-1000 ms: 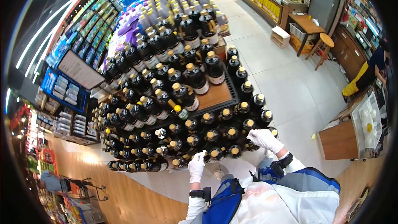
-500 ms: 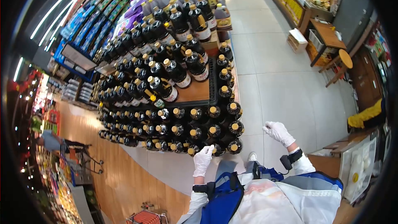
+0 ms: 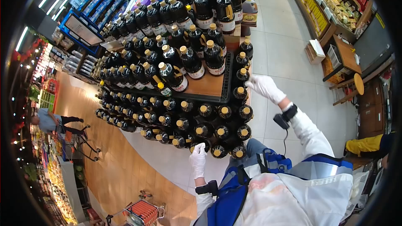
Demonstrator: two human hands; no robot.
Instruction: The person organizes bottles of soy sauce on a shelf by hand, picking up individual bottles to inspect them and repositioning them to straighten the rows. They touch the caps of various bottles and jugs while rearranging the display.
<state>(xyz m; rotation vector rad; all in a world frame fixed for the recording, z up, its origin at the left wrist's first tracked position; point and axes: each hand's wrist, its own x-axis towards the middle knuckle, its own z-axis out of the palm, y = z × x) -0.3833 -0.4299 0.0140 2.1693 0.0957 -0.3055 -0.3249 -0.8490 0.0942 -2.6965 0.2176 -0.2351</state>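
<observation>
Dark bottles with yellow caps stand in packed rows on a stepped display. My left hand [image 3: 198, 159], in a white glove, is at the front row, its fingers closed at a bottle top that they mostly cover. On the right side of the display, my right hand [image 3: 264, 88], also gloved, has its bent fingertips beside a capped bottle [image 3: 242, 74] in the edge column; whether they touch it is unclear. Larger labelled bottles [image 3: 215, 58] stand on a brown board [image 3: 200, 87] with a black crate rim, above the lower rows.
A person with a cart [image 3: 83, 142] is at the left. A red shopping cart [image 3: 144, 212] stands at the bottom. To the right are a wooden stool [image 3: 358, 84], a small table [image 3: 346, 54] and a yellow sleeve [image 3: 364, 144]. Produce shelves [image 3: 314, 6] line the upper right.
My right hand has moved up and left, from over the floor to the display's right edge. My left hand stays at the front row, slightly further left. The view has shifted.
</observation>
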